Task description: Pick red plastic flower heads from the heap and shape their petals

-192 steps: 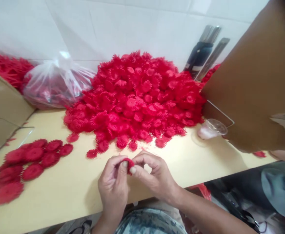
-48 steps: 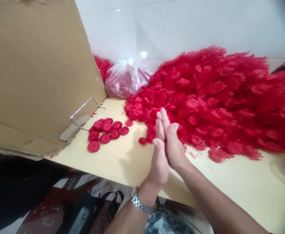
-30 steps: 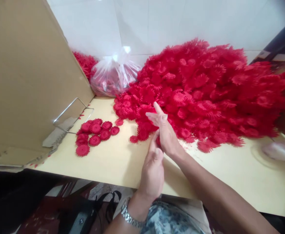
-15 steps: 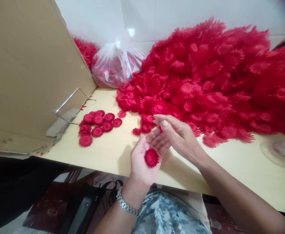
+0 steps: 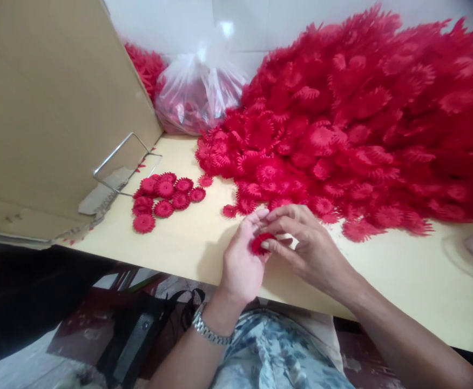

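A small red flower-like disc [image 5: 258, 245] with a toothed edge lies between my two hands. My left hand [image 5: 244, 265] cups it from below, palm up, its fingers curled and partly hidden. From the right, my right hand [image 5: 301, 237] reaches over, its thumb pressed on the disc and its fingers bent toward the left fingertips. To the left, a small group of similar red discs [image 5: 164, 189] lies on the table [image 5: 180, 248], some stacked. A big heap of red fringed pieces [image 5: 321, 140] rises just beyond both hands.
A large cardboard box [image 5: 58, 108] stands on the left with a bent metal wire frame [image 5: 115, 154] by its lower edge. At the back, a clear plastic bag [image 5: 200, 100] holds red pieces. One loose disc [image 5: 229, 210] lies before the heap. The table's front edge runs below my hands.
My right hand has come down from above the left fingers onto the disc, its thumb now on it. The left fingers have curled up around it. The whole view has shifted slightly.
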The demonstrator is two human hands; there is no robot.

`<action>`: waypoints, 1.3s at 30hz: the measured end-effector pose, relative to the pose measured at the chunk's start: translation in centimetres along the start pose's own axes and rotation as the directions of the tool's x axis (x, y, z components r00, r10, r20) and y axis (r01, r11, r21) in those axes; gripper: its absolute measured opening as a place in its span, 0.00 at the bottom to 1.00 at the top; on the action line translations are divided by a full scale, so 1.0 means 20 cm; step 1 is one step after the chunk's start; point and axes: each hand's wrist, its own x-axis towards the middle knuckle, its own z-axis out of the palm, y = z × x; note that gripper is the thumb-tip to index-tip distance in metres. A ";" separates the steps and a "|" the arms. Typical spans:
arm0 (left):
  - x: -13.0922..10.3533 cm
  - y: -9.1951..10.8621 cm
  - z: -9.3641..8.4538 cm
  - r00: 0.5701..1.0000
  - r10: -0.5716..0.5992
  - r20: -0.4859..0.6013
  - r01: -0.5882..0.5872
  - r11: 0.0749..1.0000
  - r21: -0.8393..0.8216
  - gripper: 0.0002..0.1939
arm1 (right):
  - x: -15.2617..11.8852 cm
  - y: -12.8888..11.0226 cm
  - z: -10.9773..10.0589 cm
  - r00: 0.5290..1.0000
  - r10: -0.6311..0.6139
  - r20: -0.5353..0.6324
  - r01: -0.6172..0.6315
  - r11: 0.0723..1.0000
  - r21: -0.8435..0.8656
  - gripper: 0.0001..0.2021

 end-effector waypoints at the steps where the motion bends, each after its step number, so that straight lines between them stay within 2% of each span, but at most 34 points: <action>1: -0.01 -0.01 -0.02 0.999 0.015 0.033 -0.016 0.999 0.036 0.15 | 0.00 0.00 0.00 1.000 0.023 -0.010 -0.023 1.000 -0.010 0.03; 4: -0.03 -0.04 -0.06 0.998 0.036 0.059 -0.045 0.987 0.152 0.16 | 0.01 0.00 -0.02 0.998 0.068 0.002 -0.068 0.996 -0.050 0.07; 7: -0.03 -0.05 -0.07 0.995 0.091 -0.032 -0.081 0.967 0.240 0.13 | 0.00 0.00 -0.03 0.996 0.067 0.055 -0.065 0.997 -0.040 0.10; 10: -0.03 -0.04 -0.07 0.995 0.078 -0.063 -0.058 0.961 0.271 0.12 | 0.00 -0.01 -0.04 0.995 0.055 0.089 -0.059 0.997 0.048 0.14; 14: -0.03 -0.02 -0.06 0.997 0.071 -0.042 -0.054 0.951 0.306 0.09 | 0.00 -0.01 -0.05 0.994 0.033 0.100 -0.049 0.985 0.165 0.17; 18: -0.04 -0.01 -0.07 0.996 0.073 -0.050 -0.050 0.927 0.372 0.09 | -0.02 -0.01 -0.05 0.996 0.012 0.091 -0.028 0.984 0.178 0.14; 22: -0.03 0.00 -0.08 0.990 0.096 -0.105 -0.039 0.895 0.444 0.14 | -0.02 0.00 -0.06 0.994 0.105 0.043 -0.110 0.986 0.126 0.06; 25: -0.02 0.00 -0.08 0.985 0.122 -0.125 -0.043 0.863 0.504 0.18 | 0.00 -0.02 -0.05 0.984 0.106 0.145 -0.131 0.975 0.181 0.06; 28: -0.02 0.00 -0.10 0.986 0.116 -0.118 -0.033 0.834 0.550 0.23 | 0.02 -0.03 -0.04 0.964 0.055 0.258 -0.115 0.968 0.222 0.04; 30: -0.03 0.00 -0.11 0.988 0.114 -0.099 -0.036 0.815 0.578 0.25 | 0.02 -0.03 -0.03 0.975 -0.009 0.224 -0.026 0.988 0.155 0.07; 33: -0.04 0.01 -0.12 0.993 0.094 -0.068 -0.037 0.815 0.578 0.25 | 0.06 0.01 -0.03 0.996 -0.091 0.021 0.093 0.992 -0.089 0.11; 35: -0.04 0.02 -0.11 0.997 0.052 -0.055 -0.018 0.863 0.505 0.22 | 0.12 0.06 -0.06 0.987 -0.100 -0.127 0.056 0.948 -0.312 0.11; 36: -0.04 0.03 -0.11 0.999 0.024 -0.041 -0.002 0.893 0.450 0.20 | 0.16 0.08 -0.08 0.981 -0.096 -0.166 0.017 0.905 -0.425 0.11; 39: -0.03 0.07 -0.09 0.999 -0.039 0.002 0.037 0.952 0.303 0.14 | 0.27 0.16 -0.13 0.976 -0.078 -0.203 -0.081 0.736 -0.672 0.13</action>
